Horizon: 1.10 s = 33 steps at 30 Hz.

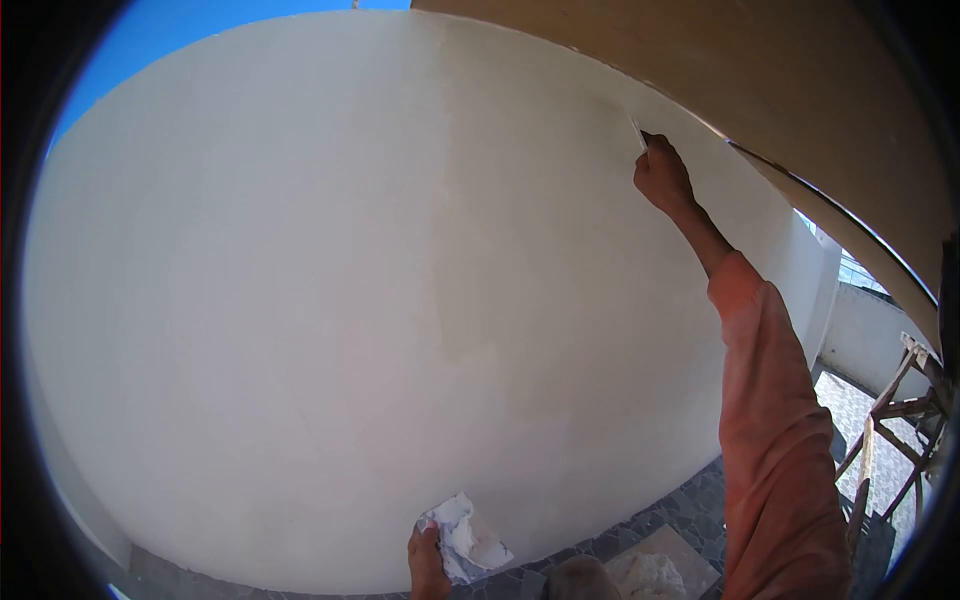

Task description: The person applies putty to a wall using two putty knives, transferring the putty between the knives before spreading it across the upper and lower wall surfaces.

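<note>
while right hand (663,172) grips thin pale blade (638,134), left hand (428,566) pinching plate (457,570), smeared white

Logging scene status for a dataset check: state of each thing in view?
Right hand: raised, closed around the tool
Tool: seen nearly edge-on; wall contact unclear
Left hand: low, gripping the plate
Plate: held, loaded
White paste: heaped unevenly on it
Wall: pale left, darker patch right of middle
Sleeve: ends short of the wrist
Wooden stand: standing, far right
</note>
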{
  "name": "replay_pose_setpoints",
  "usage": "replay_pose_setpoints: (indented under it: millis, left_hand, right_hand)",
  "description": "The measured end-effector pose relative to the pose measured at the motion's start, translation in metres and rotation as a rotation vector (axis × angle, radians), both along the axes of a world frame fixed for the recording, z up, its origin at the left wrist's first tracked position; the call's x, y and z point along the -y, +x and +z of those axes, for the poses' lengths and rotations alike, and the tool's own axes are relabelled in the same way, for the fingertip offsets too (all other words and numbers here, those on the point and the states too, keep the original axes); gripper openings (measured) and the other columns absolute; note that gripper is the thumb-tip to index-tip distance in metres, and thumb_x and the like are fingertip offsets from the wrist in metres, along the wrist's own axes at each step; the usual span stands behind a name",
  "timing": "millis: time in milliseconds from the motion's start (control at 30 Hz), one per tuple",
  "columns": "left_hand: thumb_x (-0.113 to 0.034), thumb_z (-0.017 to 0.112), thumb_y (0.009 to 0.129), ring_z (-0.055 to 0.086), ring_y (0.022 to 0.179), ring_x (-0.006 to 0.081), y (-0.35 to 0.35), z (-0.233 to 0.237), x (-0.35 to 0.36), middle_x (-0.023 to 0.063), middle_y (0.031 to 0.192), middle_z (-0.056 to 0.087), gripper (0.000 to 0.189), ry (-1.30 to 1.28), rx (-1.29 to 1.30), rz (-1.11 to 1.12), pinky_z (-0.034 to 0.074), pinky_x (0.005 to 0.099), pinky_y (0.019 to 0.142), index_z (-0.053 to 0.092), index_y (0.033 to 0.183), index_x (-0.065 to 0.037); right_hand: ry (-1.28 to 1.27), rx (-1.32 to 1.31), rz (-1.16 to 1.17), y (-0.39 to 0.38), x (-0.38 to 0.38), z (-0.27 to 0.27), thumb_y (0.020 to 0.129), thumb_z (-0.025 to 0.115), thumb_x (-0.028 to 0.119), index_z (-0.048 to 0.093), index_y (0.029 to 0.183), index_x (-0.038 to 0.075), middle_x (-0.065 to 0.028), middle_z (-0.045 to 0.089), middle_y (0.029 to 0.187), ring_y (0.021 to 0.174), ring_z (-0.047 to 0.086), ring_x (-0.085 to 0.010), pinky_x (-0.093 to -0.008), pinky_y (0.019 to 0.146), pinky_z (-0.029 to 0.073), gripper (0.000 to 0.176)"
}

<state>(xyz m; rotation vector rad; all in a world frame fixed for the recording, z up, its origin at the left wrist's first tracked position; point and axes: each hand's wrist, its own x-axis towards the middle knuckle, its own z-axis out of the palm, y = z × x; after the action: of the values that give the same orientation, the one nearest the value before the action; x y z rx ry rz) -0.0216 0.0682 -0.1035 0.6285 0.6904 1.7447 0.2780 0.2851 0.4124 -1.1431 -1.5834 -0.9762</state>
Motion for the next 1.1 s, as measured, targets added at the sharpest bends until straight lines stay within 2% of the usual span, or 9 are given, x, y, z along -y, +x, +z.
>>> replay_pose_setpoints:
  millis: [100,267,300,400,500,667,733,967,1100]
  left_hand:
    - [-0.023,0.043,0.1,0.063,0.109,0.0275,0.0,0.005,0.003,0.017,0.12,0.062,0.042,0.009,-0.004,-0.011,0.049,0.0391,0.095,0.049,0.129,0.006]
    - [-0.022,0.043,0.1,0.063,0.109,0.0276,0.001,0.008,0.004,0.0171,0.121,0.061,0.041,-0.01,0.004,-0.012,0.049,0.0396,0.096,0.049,0.13,0.006]
    - [-0.022,0.042,0.1,0.063,0.109,0.0277,0.001,0.004,0.002,0.017,0.121,0.061,0.041,-0.015,0.01,-0.01,0.049,0.0398,0.096,0.049,0.13,0.006]
    - [-0.021,0.042,0.101,0.062,0.109,0.0276,-0.001,-0.008,-0.005,0.0165,0.122,0.061,0.04,-0.001,0.016,-0.006,0.049,0.04,0.096,0.049,0.13,0.005]
    - [-0.02,0.041,0.102,0.062,0.109,0.0273,-0.002,-0.012,-0.006,0.0159,0.122,0.061,0.039,-0.015,0.029,-0.015,0.049,0.0395,0.096,0.048,0.131,0.005]
    - [-0.018,0.042,0.102,0.063,0.108,0.0267,0.0,-0.003,-0.002,0.0151,0.121,0.062,0.038,0.021,0.084,-0.032,0.05,0.038,0.095,0.048,0.131,0.004]
    - [-0.018,0.043,0.101,0.063,0.107,0.0267,0.0,-0.008,-0.004,0.0149,0.12,0.062,0.038,-0.005,0.102,-0.015,0.051,0.0378,0.094,0.048,0.131,0.004]
    - [-0.02,0.045,0.101,0.064,0.105,0.0262,0.001,0.002,0.002,0.0146,0.118,0.063,0.038,-0.019,0.118,-0.006,0.051,0.0392,0.093,0.049,0.13,0.003]
    - [-0.019,0.044,0.101,0.065,0.104,0.0262,0.001,0.0,0.0,0.0146,0.117,0.063,0.038,-0.004,0.128,0.001,0.052,0.0396,0.092,0.049,0.13,0.003]
  right_hand:
    - [0.103,0.115,0.078,-0.021,0.002,-0.022,0.084,0.052,0.003,0.053,0.12,-0.005,-0.0207,0.055,0.115,0.107,0.056,-0.0374,-0.0476,0.088,0.052,0.037]
    - [0.194,0.414,0.208,-0.052,0.023,-0.057,0.083,0.05,-0.002,0.05,0.126,-0.007,-0.0196,0.054,0.119,0.107,0.055,-0.0364,-0.0456,0.092,0.05,0.043]
    - [0.111,0.439,0.267,-0.058,0.036,-0.06,0.085,0.047,-0.004,0.05,0.13,-0.005,-0.0187,0.054,0.123,0.11,0.055,-0.0347,-0.0443,0.093,0.05,0.045]
    - [0.102,0.495,0.434,-0.079,0.059,-0.051,0.087,0.044,-0.005,0.052,0.13,-0.001,-0.0165,0.056,0.124,0.111,0.057,-0.0322,-0.0426,0.093,0.05,0.044]
    - [0.035,0.417,0.563,-0.115,0.085,-0.013,0.089,0.041,-0.004,0.054,0.13,0.002,-0.0147,0.058,0.123,0.111,0.058,-0.0311,-0.0412,0.092,0.05,0.043]
    - [0.152,0.418,0.406,-0.161,0.072,0.062,0.094,0.039,0.001,0.055,0.128,0.003,-0.0177,0.062,0.114,0.101,0.061,-0.0345,-0.0423,0.087,0.05,0.038]
    - [0.24,0.435,0.354,-0.173,0.065,0.082,0.092,0.04,0.0,0.054,0.13,0.005,-0.0183,0.063,0.114,0.101,0.061,-0.0352,-0.0429,0.089,0.051,0.041]
    - [0.405,0.483,0.158,-0.193,0.047,0.094,0.088,0.044,-0.003,0.053,0.132,0.004,-0.017,0.058,0.124,0.11,0.058,-0.0369,-0.0446,0.094,0.049,0.046]
    - [0.518,0.523,0.172,-0.196,0.037,0.097,0.087,0.046,-0.004,0.052,0.133,0.003,-0.0157,0.056,0.127,0.115,0.055,-0.0352,-0.0443,0.095,0.048,0.047]
